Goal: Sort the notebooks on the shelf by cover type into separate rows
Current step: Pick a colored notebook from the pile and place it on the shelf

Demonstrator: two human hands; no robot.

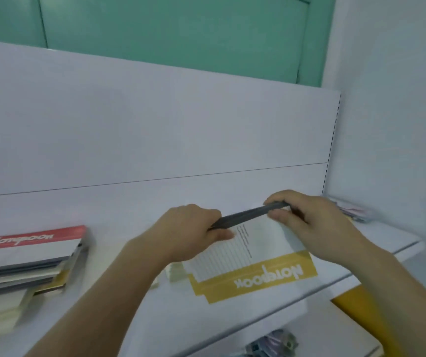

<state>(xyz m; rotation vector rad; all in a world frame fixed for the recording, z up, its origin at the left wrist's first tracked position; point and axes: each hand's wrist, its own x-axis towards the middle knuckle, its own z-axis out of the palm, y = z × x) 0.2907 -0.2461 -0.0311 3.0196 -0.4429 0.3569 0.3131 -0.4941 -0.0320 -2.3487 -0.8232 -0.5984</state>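
I hold a notebook with a yellow and white cover (255,264) over the middle of the white shelf (119,300). It is tilted, with its dark spine edge (248,214) uppermost. My left hand (188,235) grips the left end of that spine. At the right end my right hand (312,222) pinches the spine and the cover's top corner. A stack of several notebooks topped by a red and white cover (29,240) lies on the shelf at the far left.
The shelf's white back panel (155,130) rises behind my hands. A few colourful items (353,211) lie at the shelf's far right corner. More items (271,342) sit on a lower level below the shelf's front edge, beside a yellow surface (351,302).
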